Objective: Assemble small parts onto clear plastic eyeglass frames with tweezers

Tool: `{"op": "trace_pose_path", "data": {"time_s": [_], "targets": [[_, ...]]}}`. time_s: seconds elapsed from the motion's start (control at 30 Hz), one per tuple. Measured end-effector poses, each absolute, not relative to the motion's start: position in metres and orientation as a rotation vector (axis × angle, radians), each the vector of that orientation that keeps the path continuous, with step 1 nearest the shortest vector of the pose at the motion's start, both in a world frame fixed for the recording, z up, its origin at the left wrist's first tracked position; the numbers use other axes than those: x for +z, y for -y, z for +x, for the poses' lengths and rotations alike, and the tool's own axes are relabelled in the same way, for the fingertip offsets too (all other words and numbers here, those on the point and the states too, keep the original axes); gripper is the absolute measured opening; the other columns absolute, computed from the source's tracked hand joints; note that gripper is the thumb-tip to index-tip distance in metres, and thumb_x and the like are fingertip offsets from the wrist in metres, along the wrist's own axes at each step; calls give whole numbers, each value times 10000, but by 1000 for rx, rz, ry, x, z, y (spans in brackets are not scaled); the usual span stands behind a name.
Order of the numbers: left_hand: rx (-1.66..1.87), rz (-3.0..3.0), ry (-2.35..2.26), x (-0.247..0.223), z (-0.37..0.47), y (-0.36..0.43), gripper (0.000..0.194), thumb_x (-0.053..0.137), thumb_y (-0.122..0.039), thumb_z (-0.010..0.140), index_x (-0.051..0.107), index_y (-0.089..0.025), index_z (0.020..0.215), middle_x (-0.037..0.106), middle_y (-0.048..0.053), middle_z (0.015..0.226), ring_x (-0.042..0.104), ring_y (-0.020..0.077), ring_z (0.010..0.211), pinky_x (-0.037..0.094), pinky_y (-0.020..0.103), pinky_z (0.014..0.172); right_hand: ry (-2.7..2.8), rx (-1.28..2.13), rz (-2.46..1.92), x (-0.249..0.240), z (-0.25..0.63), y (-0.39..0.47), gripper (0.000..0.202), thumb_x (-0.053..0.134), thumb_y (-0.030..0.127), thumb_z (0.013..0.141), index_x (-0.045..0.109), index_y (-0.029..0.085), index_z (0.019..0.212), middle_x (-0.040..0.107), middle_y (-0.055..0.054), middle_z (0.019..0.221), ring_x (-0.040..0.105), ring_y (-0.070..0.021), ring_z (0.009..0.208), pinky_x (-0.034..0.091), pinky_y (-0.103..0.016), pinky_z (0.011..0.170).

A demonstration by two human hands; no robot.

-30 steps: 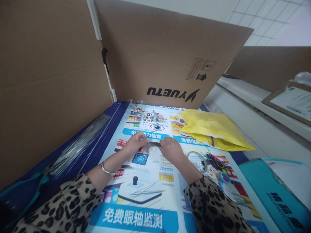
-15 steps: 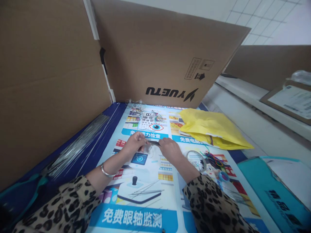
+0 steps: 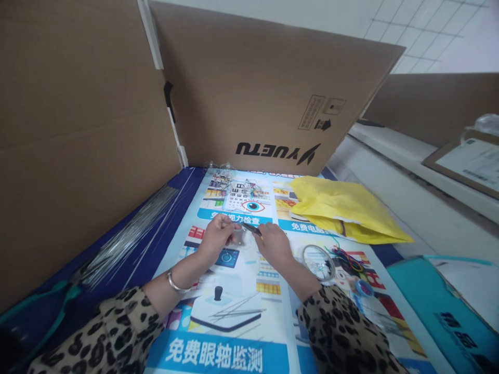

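Near the middle of the printed poster sheet, my left hand (image 3: pixel 219 236) pinches a thin wire (image 3: pixel 244 242) that curves in a small loop below the fingers. Just to its right, my right hand (image 3: pixel 275 245) is closed around a slim dark tool (image 3: pixel 250 227). The tool's tip points left at my left fingertips; whether it touches the wire is too small to tell. A round clear dish (image 3: pixel 318 263) with small parts lies right of my right wrist, beside a bundle of coloured cords (image 3: pixel 349 259).
Straight thin wires (image 3: pixel 132 228) and teal-handled pliers (image 3: pixel 64 296) lie at the left. More wires (image 3: pixel 234 310) rest in front. A yellow bag (image 3: pixel 346 208), a teal box (image 3: pixel 440 306) and a blue spool (image 3: pixel 364 288) are at the right. Cardboard (image 3: pixel 265 88) stands behind.
The dark tool has tilted, its tip now higher than its handle end. The whole view has shifted slightly. Both hands keep their hold.
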State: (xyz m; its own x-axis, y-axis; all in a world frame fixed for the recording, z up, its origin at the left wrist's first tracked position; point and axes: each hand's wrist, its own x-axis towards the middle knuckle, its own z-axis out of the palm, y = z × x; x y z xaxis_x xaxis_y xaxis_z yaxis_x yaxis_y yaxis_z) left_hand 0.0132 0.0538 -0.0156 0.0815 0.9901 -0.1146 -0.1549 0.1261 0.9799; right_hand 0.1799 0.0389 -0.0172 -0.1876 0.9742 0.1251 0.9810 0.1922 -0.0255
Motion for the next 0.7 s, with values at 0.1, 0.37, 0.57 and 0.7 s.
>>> {"op": "trace_pose_path", "data": {"time_s": [0.1, 0.37, 0.57, 0.7], "targets": [[1138, 1063, -1082, -16, 13, -53, 188, 484, -145, 642, 363, -200, 774, 632, -34, 702, 477, 51, 376, 278, 159, 349, 2356, -100, -1885, -17, 180, -39, 216, 387, 340, 858, 533, 190, 911, 561, -68, 896, 480, -194, 886, 324, -282, 755], [1114, 1101, -1062, -16, 13, -53, 177, 504, -185, 662, 366, -195, 773, 634, -21, 705, 497, 58, 392, 285, 152, 354, 2404, -164, -1854, -17, 181, -39, 163, 435, 302, 833, 548, 203, 896, 573, -51, 867, 503, -190, 848, 336, -270, 686], [1032, 1141, -1040, -19, 11, -54, 183, 523, -218, 683, 374, -197, 788, 641, -19, 740, 514, 62, 399, 329, 162, 388, 2457, -88, -1934, -8, 182, -38, 186, 420, 325, 849, 551, 210, 913, 592, -50, 891, 533, -176, 845, 352, -250, 653], [885, 1250, -1012, -18, 7, -56, 177, 539, -265, 702, 414, -187, 800, 640, -4, 712, 554, 90, 457, 367, 184, 429, 2506, -8, -2016, 0, 183, -36, 263, 379, 387, 863, 564, 207, 918, 609, -62, 891, 558, -180, 827, 361, -246, 626]]}}
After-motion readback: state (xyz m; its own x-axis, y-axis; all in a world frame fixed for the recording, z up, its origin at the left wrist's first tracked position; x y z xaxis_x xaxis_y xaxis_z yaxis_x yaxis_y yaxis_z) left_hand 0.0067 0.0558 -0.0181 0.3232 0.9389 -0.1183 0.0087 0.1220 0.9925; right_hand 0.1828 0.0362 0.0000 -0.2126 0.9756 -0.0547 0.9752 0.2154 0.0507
